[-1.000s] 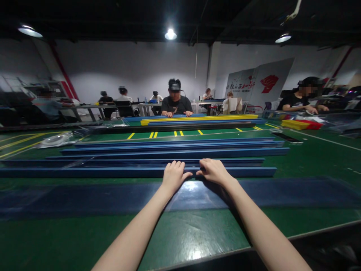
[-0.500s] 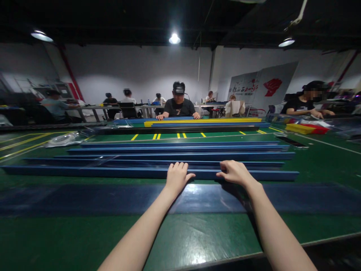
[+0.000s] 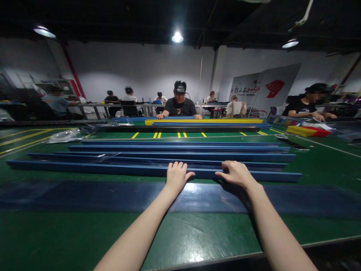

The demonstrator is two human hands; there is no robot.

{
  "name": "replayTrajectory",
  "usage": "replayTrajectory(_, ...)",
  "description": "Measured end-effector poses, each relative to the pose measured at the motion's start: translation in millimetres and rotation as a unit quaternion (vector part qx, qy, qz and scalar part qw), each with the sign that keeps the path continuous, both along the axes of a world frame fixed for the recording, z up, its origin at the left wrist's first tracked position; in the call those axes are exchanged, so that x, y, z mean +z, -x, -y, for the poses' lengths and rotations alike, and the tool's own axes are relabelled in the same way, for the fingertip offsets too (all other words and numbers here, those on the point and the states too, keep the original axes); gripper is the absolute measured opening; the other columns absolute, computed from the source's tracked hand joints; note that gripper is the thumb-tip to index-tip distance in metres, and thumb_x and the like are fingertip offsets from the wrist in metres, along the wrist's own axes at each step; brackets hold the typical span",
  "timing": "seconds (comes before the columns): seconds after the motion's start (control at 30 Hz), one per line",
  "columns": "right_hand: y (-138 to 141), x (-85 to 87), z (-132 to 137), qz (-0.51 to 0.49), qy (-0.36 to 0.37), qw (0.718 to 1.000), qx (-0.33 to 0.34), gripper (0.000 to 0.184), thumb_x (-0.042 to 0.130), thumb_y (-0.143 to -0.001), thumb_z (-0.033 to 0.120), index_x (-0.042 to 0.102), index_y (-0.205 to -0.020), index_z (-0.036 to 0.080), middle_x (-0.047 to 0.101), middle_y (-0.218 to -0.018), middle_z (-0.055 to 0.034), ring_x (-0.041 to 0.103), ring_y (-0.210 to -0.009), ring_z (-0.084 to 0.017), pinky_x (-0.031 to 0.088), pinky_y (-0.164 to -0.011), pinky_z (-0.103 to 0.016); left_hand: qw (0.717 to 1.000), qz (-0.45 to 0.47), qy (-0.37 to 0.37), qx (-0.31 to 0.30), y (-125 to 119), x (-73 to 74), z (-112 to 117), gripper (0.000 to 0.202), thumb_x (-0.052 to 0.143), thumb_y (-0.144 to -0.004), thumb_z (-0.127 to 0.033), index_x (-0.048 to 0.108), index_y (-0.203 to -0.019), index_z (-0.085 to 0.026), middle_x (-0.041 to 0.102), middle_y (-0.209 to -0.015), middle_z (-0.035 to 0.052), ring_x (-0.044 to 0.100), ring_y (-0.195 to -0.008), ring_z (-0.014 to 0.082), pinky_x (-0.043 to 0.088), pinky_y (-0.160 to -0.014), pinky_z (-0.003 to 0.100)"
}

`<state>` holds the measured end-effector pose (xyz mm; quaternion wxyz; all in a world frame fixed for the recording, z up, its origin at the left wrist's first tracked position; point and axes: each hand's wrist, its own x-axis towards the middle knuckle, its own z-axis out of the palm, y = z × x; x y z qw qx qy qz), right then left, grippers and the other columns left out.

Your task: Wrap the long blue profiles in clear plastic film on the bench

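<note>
Your right hand [image 3: 235, 174] has moved away from your left hand [image 3: 176, 177]. Both grip the front blue rail [image 3: 152, 171], probably more steadily.

Our long blue channel [image 3: 204, 173]
We've got it lying across the green worktop [image 3: 194, 237], long edges raised, right end slightly nearer us.

We have the left hand [image 3: 176, 176] and right hand [image 3: 234, 174] on the front profile [image 3: 204, 173]. Film strip [image 3: 113, 197] lies on the table [image 3: 183, 233], our side of it. Other profiles [image 3: 180, 156] behind, lengthwise. Beyond those: coil [image 3: 62, 136] left, phone [image 3: 290, 144] right, trays [image 3: 301, 130] behind phone. Co-worker [image 3: 180, 107] behind the far stack [image 3: 203, 122].
</note>
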<state>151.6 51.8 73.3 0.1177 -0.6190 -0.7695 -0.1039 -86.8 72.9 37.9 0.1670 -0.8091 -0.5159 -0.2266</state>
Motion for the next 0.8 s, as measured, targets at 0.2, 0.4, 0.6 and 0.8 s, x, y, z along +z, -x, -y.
replayTrajectory(0.2,27,-5.5,-2,0.025,-0.025,0.997,0.062,0.036,0.045,-0.079,0.051,0.057,-0.072,0.018,0.063,-0.078,-0.005,0.056,-0.072,-0.017,0.028,-0.057,-0.024,1.0,0.003,-0.003,-0.001,0,-0.5,0,0.038,0.048,-0.078,-0.053,0.06,-0.08,-0.016,0.062,-0.082,0.0069,0.051,-0.082,0.0224,0.03,-0.069,0.033)
replayTrajectory(0.4,47,-9.7,-7,0.043,-0.024,0.996,0.075,0.024,0.049,-0.081,0.04,0.057,-0.077,0.018,0.062,-0.081,-0.0055,0.055,-0.075,-0.015,0.027,-0.057,-0.024,1.0,0.003,-0.001,0.0,0,-0.5,0,0.038,0.049,-0.078,-0.052,0.06,-0.082,-0.017,0.062,-0.084,0.0069,0.051,-0.083,0.0229,0.03,-0.07,0.034)
replayTrajectory(0.6,45,-6.1,-9,0.025,-0.014,0.997,0.07,0.023,0.053,-0.078,0.04,0.057,-0.072,0.018,0.062,-0.078,-0.0039,0.055,-0.072,-0.015,0.023,-0.054,-0.024,1.0,-0.005,-0.006,-0.003,1,1.1,0,0.037,0.05,-0.077,-0.052,0.059,-0.084,-0.017,0.063,-0.085,0.0064,0.052,-0.083,0.023,0.031,-0.071,0.034)
replayTrajectory(0.8,28,-1.5,-5,0.018,0.001,0.999,0.049,0.022,0.051,-0.078,0.038,0.057,-0.067,0.019,0.063,-0.075,-0.0021,0.056,-0.069,-0.015,0.022,-0.053,-0.024,0.999,-0.011,-0.013,-0.032,2,2.6,-1,0.035,0.053,-0.076,-0.051,0.057,-0.086,-0.017,0.063,-0.087,0.0053,0.052,-0.084,0.0219,0.031,-0.073,0.034)
